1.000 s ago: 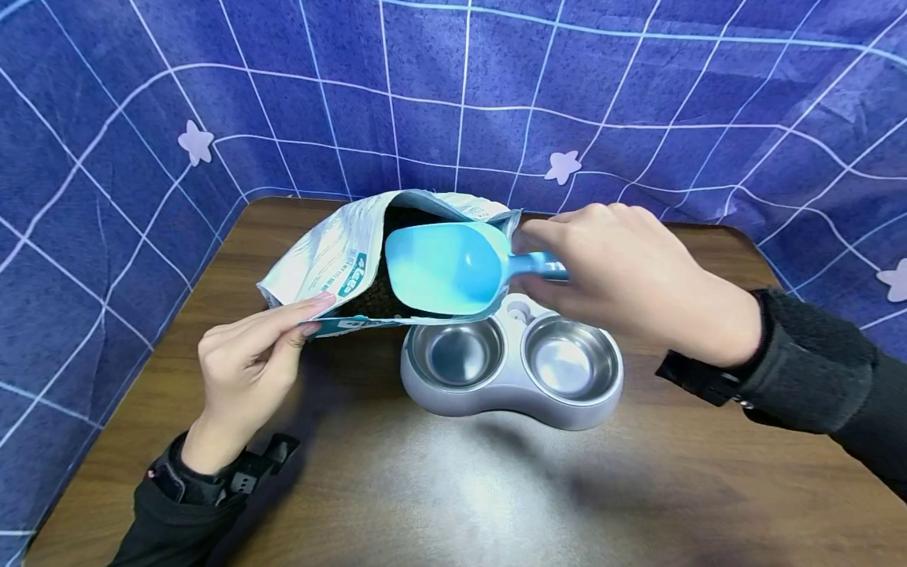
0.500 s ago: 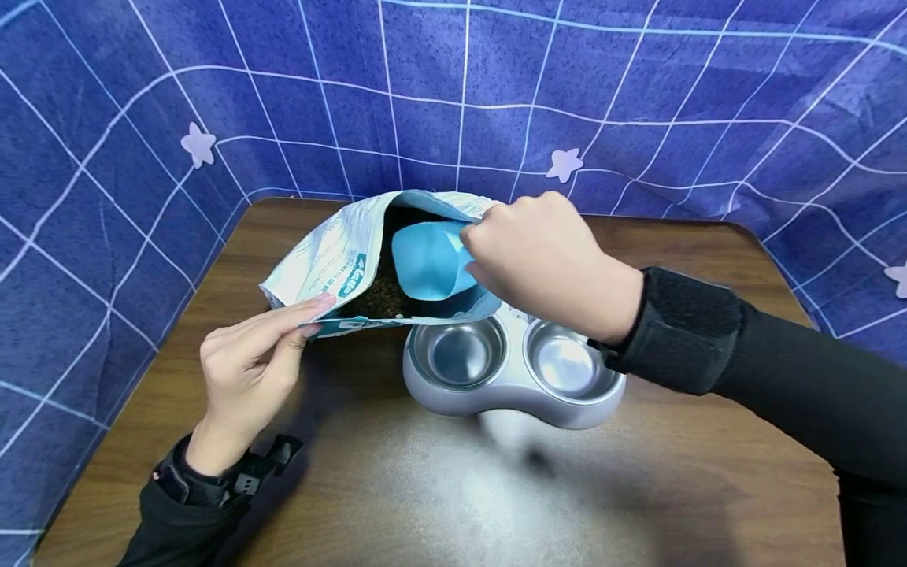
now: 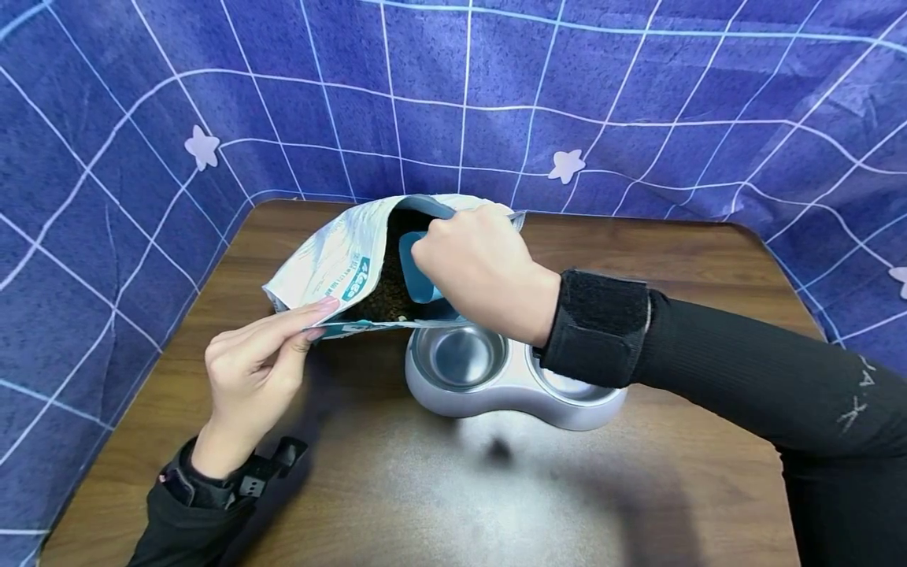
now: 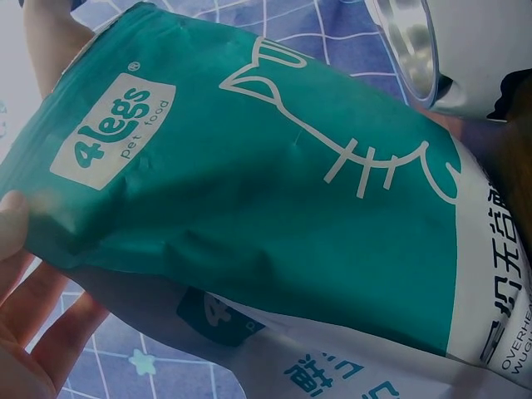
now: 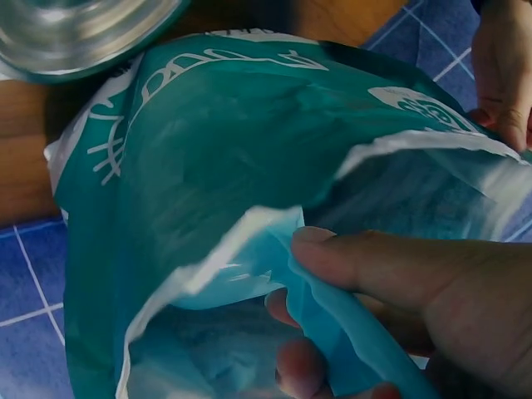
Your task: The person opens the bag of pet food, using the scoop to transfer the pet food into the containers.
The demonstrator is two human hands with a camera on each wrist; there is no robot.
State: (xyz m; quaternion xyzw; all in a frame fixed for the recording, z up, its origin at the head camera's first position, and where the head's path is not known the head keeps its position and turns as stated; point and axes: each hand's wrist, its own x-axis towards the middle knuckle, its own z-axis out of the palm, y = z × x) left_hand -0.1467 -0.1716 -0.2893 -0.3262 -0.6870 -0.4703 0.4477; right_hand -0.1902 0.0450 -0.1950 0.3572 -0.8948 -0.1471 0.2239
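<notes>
A teal and white pet food bag [image 4: 332,241], printed "4Legs", lies with its mouth open in the head view. Dark brown kibble [image 3: 383,303] shows inside it. My left hand [image 3: 251,366] pinches the near left edge of the bag's mouth between thumb and fingers. At the bag's mouth, my right hand [image 3: 482,268] grips the handle of a blue scoop [image 5: 341,324]. The blade of the scoop is inside the bag, tilted down and partly hidden by the hand. Whether kibble lies in the scoop cannot be seen.
A grey double bowl stand [image 3: 489,408] with two metal bowls stands just in front of the bag; my right forearm partly covers the right bowl. Both stand on a wooden table [image 3: 397,496]. A blue cloth [image 3: 425,71] with white grid lines hangs behind.
My right hand has moved left and over the bag's mouth, tipping the scoop and bringing it deeper into the bag. My left hand has stayed on the bag's edge.
</notes>
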